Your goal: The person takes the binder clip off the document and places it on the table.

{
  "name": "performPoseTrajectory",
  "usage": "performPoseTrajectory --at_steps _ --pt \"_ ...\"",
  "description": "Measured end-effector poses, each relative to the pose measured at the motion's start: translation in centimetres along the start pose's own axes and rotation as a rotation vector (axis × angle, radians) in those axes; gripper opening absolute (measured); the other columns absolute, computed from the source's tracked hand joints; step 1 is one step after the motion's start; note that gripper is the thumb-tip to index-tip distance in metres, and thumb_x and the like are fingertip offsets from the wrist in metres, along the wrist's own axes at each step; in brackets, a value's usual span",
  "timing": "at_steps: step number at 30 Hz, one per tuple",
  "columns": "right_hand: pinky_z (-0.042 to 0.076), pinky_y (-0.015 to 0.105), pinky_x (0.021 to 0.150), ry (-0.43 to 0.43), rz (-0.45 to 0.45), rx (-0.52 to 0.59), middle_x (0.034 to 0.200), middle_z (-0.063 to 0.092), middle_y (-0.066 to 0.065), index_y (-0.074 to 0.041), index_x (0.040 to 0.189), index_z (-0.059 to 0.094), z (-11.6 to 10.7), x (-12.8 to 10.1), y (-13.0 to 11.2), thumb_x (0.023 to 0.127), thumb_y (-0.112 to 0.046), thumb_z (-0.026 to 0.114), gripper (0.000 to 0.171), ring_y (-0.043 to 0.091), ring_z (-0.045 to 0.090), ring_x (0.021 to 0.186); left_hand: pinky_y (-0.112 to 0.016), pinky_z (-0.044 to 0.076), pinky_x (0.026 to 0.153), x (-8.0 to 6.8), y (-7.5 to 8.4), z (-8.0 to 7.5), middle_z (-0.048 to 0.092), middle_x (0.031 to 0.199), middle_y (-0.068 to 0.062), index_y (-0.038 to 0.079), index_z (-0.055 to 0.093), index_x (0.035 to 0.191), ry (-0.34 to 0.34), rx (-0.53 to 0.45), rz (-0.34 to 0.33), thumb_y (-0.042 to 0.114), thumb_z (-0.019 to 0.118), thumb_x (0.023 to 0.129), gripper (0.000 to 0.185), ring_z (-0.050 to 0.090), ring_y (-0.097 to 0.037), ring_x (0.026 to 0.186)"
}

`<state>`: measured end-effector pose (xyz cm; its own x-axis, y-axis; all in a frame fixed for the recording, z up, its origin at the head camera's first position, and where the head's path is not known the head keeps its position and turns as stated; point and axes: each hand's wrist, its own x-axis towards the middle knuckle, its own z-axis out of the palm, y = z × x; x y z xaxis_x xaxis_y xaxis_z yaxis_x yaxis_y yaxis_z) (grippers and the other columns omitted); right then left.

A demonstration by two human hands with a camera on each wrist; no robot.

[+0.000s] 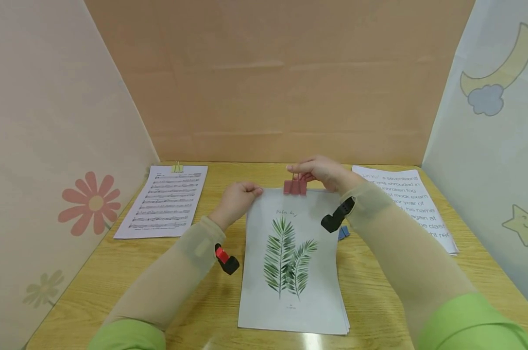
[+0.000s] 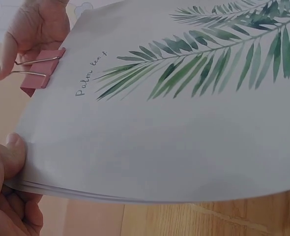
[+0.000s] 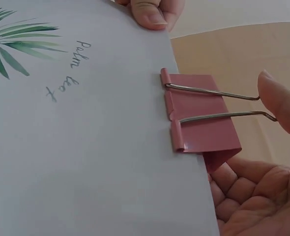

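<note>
Between the thumb and fingers of my left hand (image 1: 237, 204) is the top left corner of a stack of paper (image 1: 264, 311). The top sheet carries a print of green palm leaves. A pink binder clip (image 3: 199, 113) sits over the stack's top edge, with its front wire handle standing up off the paper. At that clip is my right hand (image 1: 322, 171): the thumb touches the end of the front handle, and the fingers curl behind the clip. The back handle is hidden. In the left wrist view, the stack's edge shows several sheets.
Sheet music (image 1: 167, 204) with a yellow binder clip (image 1: 177, 168) lies at the left. A stack of printed text pages (image 1: 421, 204) is at the right. A blue binder clip (image 1: 344, 233) lies beside the palm stack's right edge. Walls enclose the table's back and sides.
</note>
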<state>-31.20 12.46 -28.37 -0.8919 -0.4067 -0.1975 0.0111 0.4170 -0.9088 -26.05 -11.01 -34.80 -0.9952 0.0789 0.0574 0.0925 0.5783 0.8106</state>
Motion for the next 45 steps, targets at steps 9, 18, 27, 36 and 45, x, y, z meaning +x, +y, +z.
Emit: performPoseTrajectory --at_steps 9,18,27,36,45 --pt "0.043 0.036 0.089 0.032 -0.065 0.028 0.079 0.061 0.000 -0.005 0.091 0.068 -1.7 -1.0 0.0 0.092 -0.031 0.065 0.027 0.019 0.056 0.084 -0.036 0.051 0.080 0.0 -0.1 0.0 0.070 0.102 -0.004 0.009 0.074 0.104 -0.002 0.011 -0.007 0.026 0.061 0.096 0.023 0.062 -0.020 0.090" --pt "0.039 0.040 0.097 0.074 -0.104 -0.006 0.095 0.062 0.002 0.003 0.122 0.061 -3.3 -2.3 0.3 0.093 -0.033 0.063 0.047 0.020 0.055 0.090 -0.038 0.050 0.083 0.1 -0.4 0.0 0.069 0.103 -0.004 0.009 0.073 0.106 -0.005 -0.005 -0.029 0.026 0.060 0.096 0.023 0.061 -0.021 0.091" --pt "0.036 0.038 0.098 0.056 -0.108 -0.032 0.106 0.060 0.002 0.006 0.129 0.054 -4.4 -4.5 1.4 0.095 -0.035 0.060 0.053 0.020 0.053 0.099 -0.038 0.049 0.084 0.3 -1.3 -0.3 0.069 0.105 -0.003 0.011 0.073 0.106 0.025 0.015 -0.044 0.028 0.059 0.097 0.023 0.060 -0.021 0.093" --pt "0.027 0.050 0.106 0.033 -0.090 -0.028 0.127 0.050 0.017 0.008 0.133 0.048 -4.6 -6.9 3.5 0.097 -0.032 0.058 0.055 0.025 0.049 0.109 -0.038 0.049 0.083 0.4 -1.9 -0.6 0.069 0.104 -0.004 0.012 0.073 0.106 0.049 0.030 -0.052 0.029 0.060 0.096 0.024 0.060 -0.021 0.092" --pt "0.037 0.035 0.092 0.046 -0.064 0.000 0.093 0.063 -0.004 0.002 0.119 0.057 -4.9 -9.1 6.2 0.098 -0.030 0.055 0.038 0.017 0.053 0.095 -0.039 0.048 0.084 0.2 -1.9 -1.1 0.069 0.104 -0.005 0.010 0.073 0.106 0.031 -0.007 -0.078 0.029 0.059 0.097 0.026 0.059 -0.022 0.093"
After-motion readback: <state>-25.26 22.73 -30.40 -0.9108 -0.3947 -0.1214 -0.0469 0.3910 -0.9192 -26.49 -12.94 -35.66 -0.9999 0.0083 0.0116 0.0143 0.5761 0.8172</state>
